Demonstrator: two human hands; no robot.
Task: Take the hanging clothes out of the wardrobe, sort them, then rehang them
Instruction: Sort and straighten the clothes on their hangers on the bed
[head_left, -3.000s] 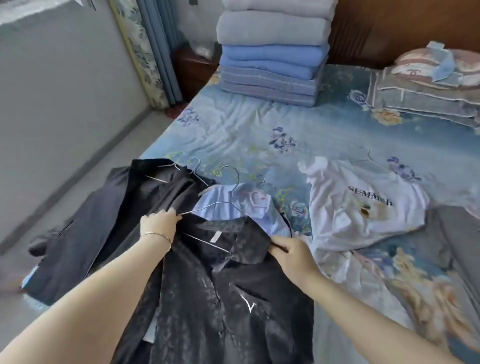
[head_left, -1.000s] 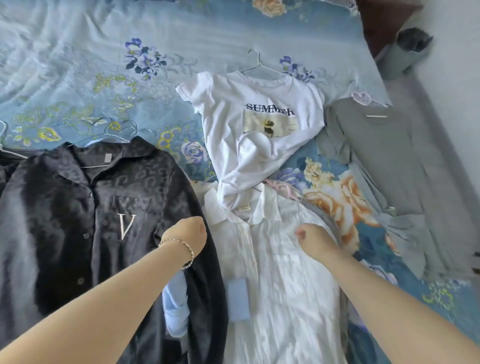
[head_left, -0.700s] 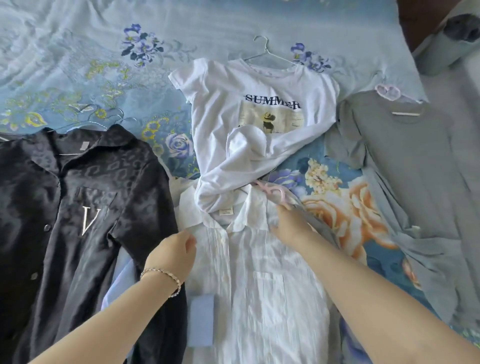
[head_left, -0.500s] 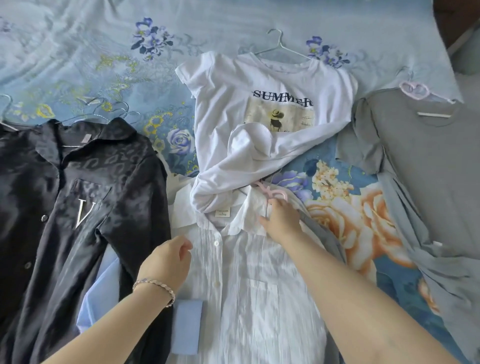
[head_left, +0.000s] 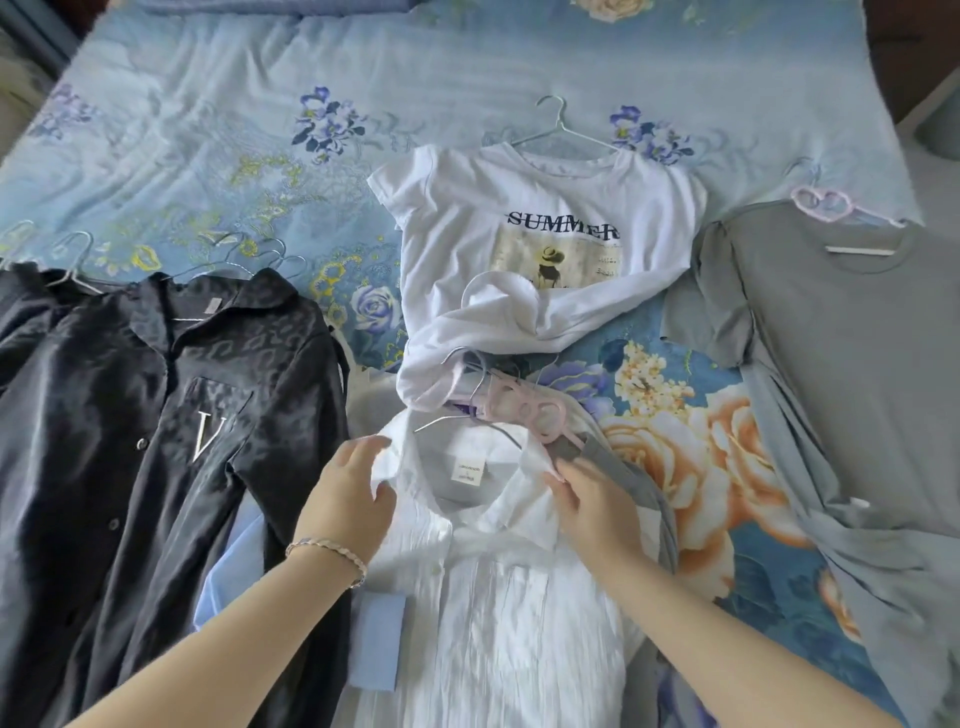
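While flat on floral bedspread (head_left: 208, 130), white shirt (head_left: 493, 623), collar (head_left: 519, 519) in finger-grip of left hand (head_left: 348, 504) and right hand (head_left: 597, 504).

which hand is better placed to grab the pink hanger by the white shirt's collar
Likely right. The right hand holds the white shirt's collar just below that pink hanger; the left hand grips the collar's other side, nearer the black shirt.

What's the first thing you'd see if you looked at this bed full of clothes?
Probably the white T-shirt in the middle, with SUMMER printed across it. Then the black shirt on the left with its pale V, and the left hand and right hand holding the collar of the white shirt nearest the camera.
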